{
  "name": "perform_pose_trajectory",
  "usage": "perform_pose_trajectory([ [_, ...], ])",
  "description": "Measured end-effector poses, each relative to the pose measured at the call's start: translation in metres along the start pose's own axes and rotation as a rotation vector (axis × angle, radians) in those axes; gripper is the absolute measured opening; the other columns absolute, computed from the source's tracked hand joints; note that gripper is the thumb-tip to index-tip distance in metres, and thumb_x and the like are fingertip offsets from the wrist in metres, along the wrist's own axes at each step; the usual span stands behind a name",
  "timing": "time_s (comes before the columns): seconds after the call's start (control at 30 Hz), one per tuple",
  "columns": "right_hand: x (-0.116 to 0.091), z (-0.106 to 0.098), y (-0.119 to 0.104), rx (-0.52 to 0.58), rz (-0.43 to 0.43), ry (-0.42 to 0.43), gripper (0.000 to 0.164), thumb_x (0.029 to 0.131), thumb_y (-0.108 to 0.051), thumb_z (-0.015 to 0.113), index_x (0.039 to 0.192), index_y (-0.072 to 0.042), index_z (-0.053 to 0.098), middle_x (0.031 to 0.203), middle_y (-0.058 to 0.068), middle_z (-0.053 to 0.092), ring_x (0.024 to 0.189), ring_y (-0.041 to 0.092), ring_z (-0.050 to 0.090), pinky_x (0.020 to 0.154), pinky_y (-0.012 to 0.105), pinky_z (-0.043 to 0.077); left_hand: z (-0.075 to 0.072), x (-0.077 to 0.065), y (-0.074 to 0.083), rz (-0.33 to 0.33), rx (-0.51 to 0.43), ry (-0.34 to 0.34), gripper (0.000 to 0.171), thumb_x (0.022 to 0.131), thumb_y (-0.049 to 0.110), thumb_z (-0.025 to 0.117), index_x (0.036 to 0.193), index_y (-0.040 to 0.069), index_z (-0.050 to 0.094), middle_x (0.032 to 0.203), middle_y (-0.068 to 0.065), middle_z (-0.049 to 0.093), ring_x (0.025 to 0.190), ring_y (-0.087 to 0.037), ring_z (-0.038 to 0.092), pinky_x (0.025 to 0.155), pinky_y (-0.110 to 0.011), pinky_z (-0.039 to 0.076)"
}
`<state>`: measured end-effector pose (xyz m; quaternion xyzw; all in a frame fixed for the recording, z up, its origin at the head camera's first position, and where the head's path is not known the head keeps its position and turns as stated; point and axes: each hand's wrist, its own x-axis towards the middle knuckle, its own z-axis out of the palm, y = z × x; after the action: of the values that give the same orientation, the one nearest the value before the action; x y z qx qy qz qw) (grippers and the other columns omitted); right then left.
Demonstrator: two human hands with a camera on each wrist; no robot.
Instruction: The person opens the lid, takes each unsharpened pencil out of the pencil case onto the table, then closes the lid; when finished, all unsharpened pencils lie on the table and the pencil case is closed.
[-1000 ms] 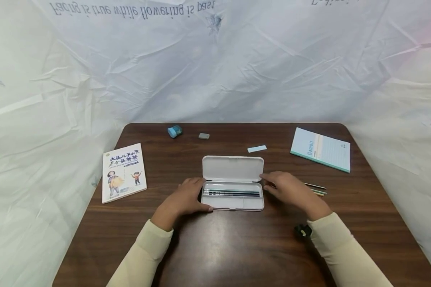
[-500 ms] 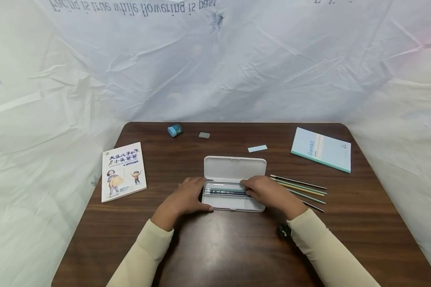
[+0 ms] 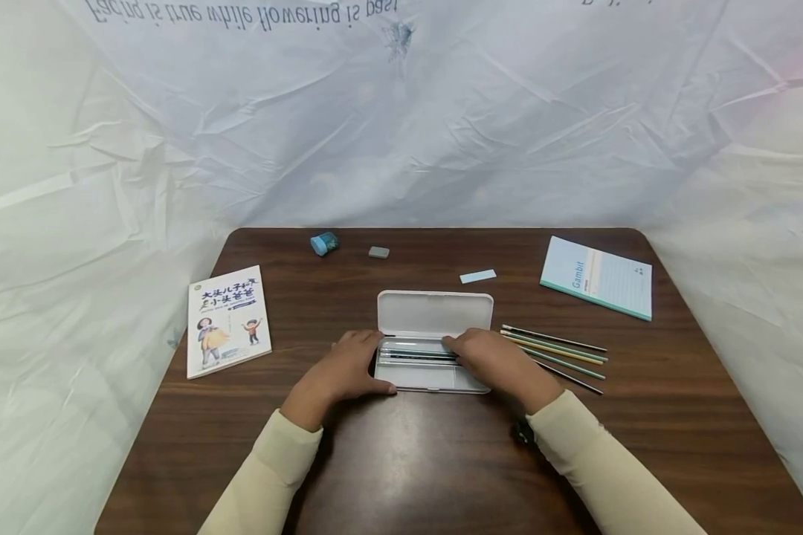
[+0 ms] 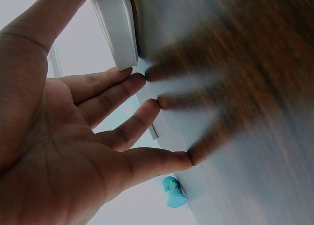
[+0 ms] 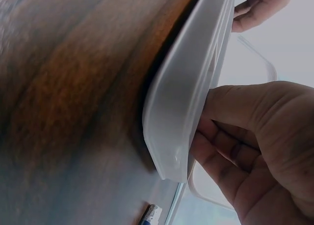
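The white pencil case (image 3: 435,313) lies with its lid raised, several dark and green pencils (image 3: 415,355) along its back compartment. At the case's left end, my left hand (image 3: 348,368) rests with spread fingers; its thumb lies by the front corner and a fingertip touches the case corner (image 4: 125,58) in the left wrist view. My right hand (image 3: 498,364) reaches into the right half and grips the pencils near their right ends. In the right wrist view, the curled thumb and fingers (image 5: 221,151) go down behind the case wall (image 5: 179,102), which hides their tips.
Several loose pencils (image 3: 562,349) lie right of the case. Behind it are a pale blue strip (image 3: 478,276), a grey eraser (image 3: 378,253) and a blue sharpener (image 3: 324,244). A picture book (image 3: 229,321) is at left, a notebook (image 3: 597,278) at right.
My right hand has moved left from the case's right edge into the case and onto the pencils, which now lie slightly more spread. The left hand has stayed in place.
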<state>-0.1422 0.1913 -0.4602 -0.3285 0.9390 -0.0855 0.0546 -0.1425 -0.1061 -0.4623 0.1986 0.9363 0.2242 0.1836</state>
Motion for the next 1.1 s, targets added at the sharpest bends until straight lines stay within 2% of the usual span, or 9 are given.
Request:
perform_pose_trajectory([
  [0.17, 0.000, 0.002, -0.001, -0.009, 0.002, 0.015, 0.030, 0.108, -0.001, 0.068, 0.136, -0.005, 0.077, 0.108, 0.010, 0.084, 0.096, 0.020, 0.080, 0.078, 0.037, 0.066, 0.002, 0.002, -0.002, -0.012, 0.008, 0.002, 0.100, 0.086, 0.046, 0.098, 0.164, 0.006, 0.051, 0.169, -0.019, 0.054, 0.159, -0.048, 0.044, 0.122, -0.084, 0.036],
  [0.43, -0.001, 0.001, 0.001, 0.039, -0.007, 0.029, 0.032, 0.103, 0.004, 0.073, 0.134, -0.006, 0.077, 0.102, 0.004, 0.081, 0.094, 0.017, 0.077, 0.080, 0.036, 0.064, 0.000, -0.001, 0.001, -0.014, -0.017, 0.004, 0.098, 0.086, 0.046, 0.098, 0.164, 0.009, 0.053, 0.168, -0.017, 0.055, 0.159, -0.047, 0.044, 0.123, -0.083, 0.034],
  [0.63, -0.005, -0.002, 0.004, 0.104, -0.037, 0.057, 0.036, 0.103, 0.003, 0.074, 0.138, -0.002, 0.076, 0.110, 0.008, 0.082, 0.101, 0.020, 0.079, 0.084, 0.037, 0.066, 0.000, 0.000, 0.001, -0.016, -0.007, 0.003, 0.098, 0.086, 0.047, 0.098, 0.164, 0.009, 0.052, 0.169, -0.017, 0.054, 0.160, -0.047, 0.044, 0.123, -0.083, 0.035],
  [0.8, -0.020, -0.017, 0.015, 0.174, -0.044, 0.117, 0.040, 0.102, 0.002, 0.077, 0.141, 0.000, 0.074, 0.117, 0.010, 0.081, 0.106, 0.022, 0.078, 0.086, 0.041, 0.065, -0.001, -0.001, 0.002, -0.014, -0.011, -0.003, 0.099, 0.087, 0.047, 0.097, 0.165, 0.009, 0.051, 0.170, -0.017, 0.053, 0.160, -0.047, 0.043, 0.123, -0.084, 0.034],
  [0.93, -0.046, -0.034, 0.031, 0.176, 0.028, 0.180, 0.040, 0.100, 0.001, 0.080, 0.140, -0.004, 0.076, 0.112, 0.005, 0.080, 0.097, 0.017, 0.073, 0.079, 0.041, 0.061, -0.001, -0.001, 0.002, -0.015, -0.010, -0.009, 0.099, 0.087, 0.048, 0.096, 0.166, 0.008, 0.050, 0.171, -0.017, 0.052, 0.161, -0.048, 0.042, 0.123, -0.084, 0.033],
  [1.0, -0.062, -0.043, 0.043, 0.180, 0.098, 0.188, 0.039, 0.099, 0.001, 0.081, 0.137, -0.004, 0.076, 0.108, 0.004, 0.079, 0.094, 0.016, 0.072, 0.076, 0.041, 0.059, -0.001, -0.001, 0.000, -0.015, -0.008, -0.010, 0.099, 0.088, 0.048, 0.096, 0.166, 0.008, 0.050, 0.171, -0.017, 0.052, 0.161, -0.048, 0.042, 0.123, -0.084, 0.033],
  [1.1, -0.086, -0.051, 0.065, 0.201, 0.220, 0.171, 0.037, 0.100, -0.001, 0.081, 0.136, -0.004, 0.076, 0.111, 0.006, 0.080, 0.098, 0.021, 0.075, 0.079, 0.046, 0.063, 0.000, -0.001, -0.001, -0.011, -0.008, -0.007, 0.098, 0.088, 0.047, 0.097, 0.165, 0.008, 0.051, 0.171, -0.017, 0.052, 0.161, -0.048, 0.042, 0.123, -0.085, 0.033],
])
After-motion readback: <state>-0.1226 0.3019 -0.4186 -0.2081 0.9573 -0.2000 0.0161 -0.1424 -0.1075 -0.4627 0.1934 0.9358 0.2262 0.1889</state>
